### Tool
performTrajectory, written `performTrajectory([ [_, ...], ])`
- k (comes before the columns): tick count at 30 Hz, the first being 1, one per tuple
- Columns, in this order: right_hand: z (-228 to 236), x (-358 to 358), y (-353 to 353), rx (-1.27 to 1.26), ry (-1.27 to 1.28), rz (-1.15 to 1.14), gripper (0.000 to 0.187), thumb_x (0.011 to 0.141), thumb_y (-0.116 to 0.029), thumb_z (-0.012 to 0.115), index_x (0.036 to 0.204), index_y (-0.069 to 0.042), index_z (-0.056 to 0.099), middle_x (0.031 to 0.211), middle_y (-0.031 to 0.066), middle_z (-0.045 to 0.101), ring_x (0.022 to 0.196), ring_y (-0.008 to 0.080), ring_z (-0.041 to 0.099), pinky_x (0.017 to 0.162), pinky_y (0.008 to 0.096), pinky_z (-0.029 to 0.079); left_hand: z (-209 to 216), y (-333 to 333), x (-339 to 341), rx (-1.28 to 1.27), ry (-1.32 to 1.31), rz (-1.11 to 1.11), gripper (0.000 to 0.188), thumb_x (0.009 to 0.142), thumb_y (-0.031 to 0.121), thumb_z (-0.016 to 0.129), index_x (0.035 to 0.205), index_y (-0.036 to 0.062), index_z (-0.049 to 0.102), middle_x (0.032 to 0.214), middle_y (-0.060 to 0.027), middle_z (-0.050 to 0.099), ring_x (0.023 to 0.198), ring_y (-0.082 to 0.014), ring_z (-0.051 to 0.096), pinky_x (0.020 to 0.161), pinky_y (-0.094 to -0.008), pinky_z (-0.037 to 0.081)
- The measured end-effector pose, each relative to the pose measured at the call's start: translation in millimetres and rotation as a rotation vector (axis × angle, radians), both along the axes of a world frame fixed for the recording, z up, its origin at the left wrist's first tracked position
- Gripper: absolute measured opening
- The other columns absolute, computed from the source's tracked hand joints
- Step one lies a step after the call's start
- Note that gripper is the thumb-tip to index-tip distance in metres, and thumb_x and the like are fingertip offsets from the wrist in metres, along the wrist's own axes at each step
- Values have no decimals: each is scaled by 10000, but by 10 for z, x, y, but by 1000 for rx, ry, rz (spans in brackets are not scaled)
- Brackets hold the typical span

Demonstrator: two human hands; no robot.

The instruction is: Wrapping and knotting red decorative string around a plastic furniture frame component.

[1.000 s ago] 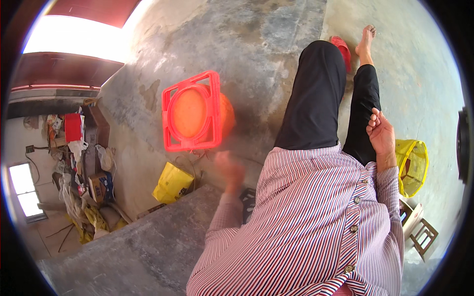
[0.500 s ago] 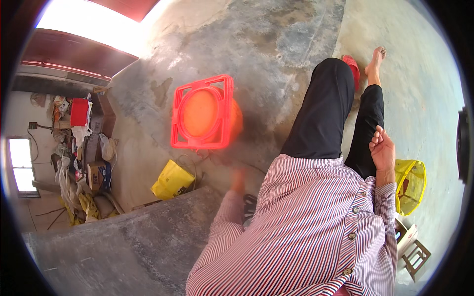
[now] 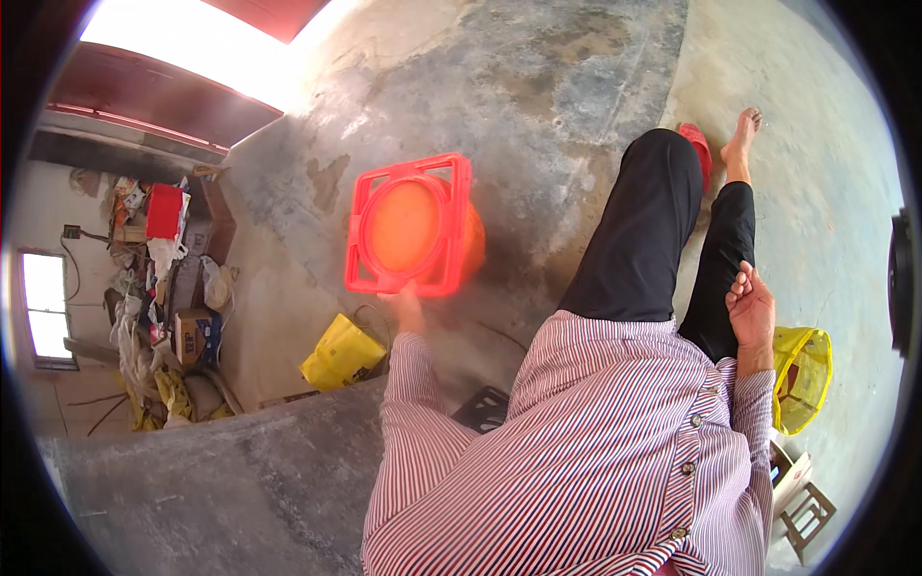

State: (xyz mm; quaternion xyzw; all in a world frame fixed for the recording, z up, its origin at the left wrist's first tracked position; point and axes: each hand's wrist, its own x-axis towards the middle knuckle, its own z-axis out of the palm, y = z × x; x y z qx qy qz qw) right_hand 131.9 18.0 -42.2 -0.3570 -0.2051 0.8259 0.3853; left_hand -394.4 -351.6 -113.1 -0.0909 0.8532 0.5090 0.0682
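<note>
A red square plastic frame (image 3: 459, 230) with a round ring stands left of my legs. Inside its ring shows an orange round surface (image 3: 401, 227), and an orange side bulges out to the right below. My left hand (image 3: 407, 307) is at the frame's near edge, fingers closed on it. Over my right thigh, beside the black trousers (image 3: 629, 230), my right hand (image 3: 752, 312) is raised with its fingers curled together. A thin dark tip seems to show at those fingertips; what it belongs to is too small to make out.
A yellow bag (image 3: 343, 355) lies near my left forearm. To my right are a yellow mesh basket (image 3: 805, 370) and a small wooden stool (image 3: 809, 518). A red slipper (image 3: 695, 146) sits by my bare foot (image 3: 743, 139). Boxes and bags (image 3: 197, 336) are piled along the left wall.
My left hand, blurred and low beside my body before, has moved up and left to the red frame's near edge and taken hold. My right hand stays curled in place.
</note>
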Motion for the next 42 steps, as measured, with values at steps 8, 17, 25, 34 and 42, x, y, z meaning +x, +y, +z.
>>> performTrajectory([
  [8, 45, -28, -21, -15, -32, -12, 237, 1013, -251, 489, 1107, -72, 613, 821, -37, 614, 709, 70, 575, 638, 226, 490, -490, -54, -240, 31, -3, 85, 1083, 739, 169, 689, 1494, -85, -44, 1562, -290, 123, 1451, -361, 203, 1193, -373, 171],
  [17, 74, -19, -30, -2, -14, -10, 226, 1014, -231, 487, 1099, -66, 616, 825, -23, 623, 713, 75, 583, 642, 227, 495, -466, -20, -233, 113, -19, 65, 1081, 747, 112, 675, 1481, -100, -88, 1548, -295, 143, 1414, -347, 289, 1166, -354, 248],
  [25, 35, 64, -19, 0, 20, -37, 236, 1012, -219, 484, 1115, -47, 608, 826, -17, 622, 712, 83, 583, 648, 234, 500, 86, 301, 294, 134, -208, 83, 1033, 857, 224, 674, 1502, -42, -87, 1531, -230, 250, 1279, -310, 459, 1000, -393, 451],
  [34, 72, 5, -17, -3, 8, -23, 247, 1013, -227, 483, 1118, -41, 608, 827, -18, 622, 712, 87, 586, 650, 238, 501, -2169, -1288, 795, -416, 58, -228, 306, 820, 184, 623, 1056, 26, 508, 821, -86, 548, 718, -227, 542, 633, -440, 466],
  [42, 144, -32, -42, -14, 19, -24, 254, 1016, -228, 481, 1124, -36, 609, 832, -13, 619, 718, 80, 583, 649, 235, 499, -2341, -1223, 1071, -395, -365, -884, 217, 917, 135, 536, 1104, 42, 596, 963, -66, 585, 851, -233, 615, 741, -457, 511],
])
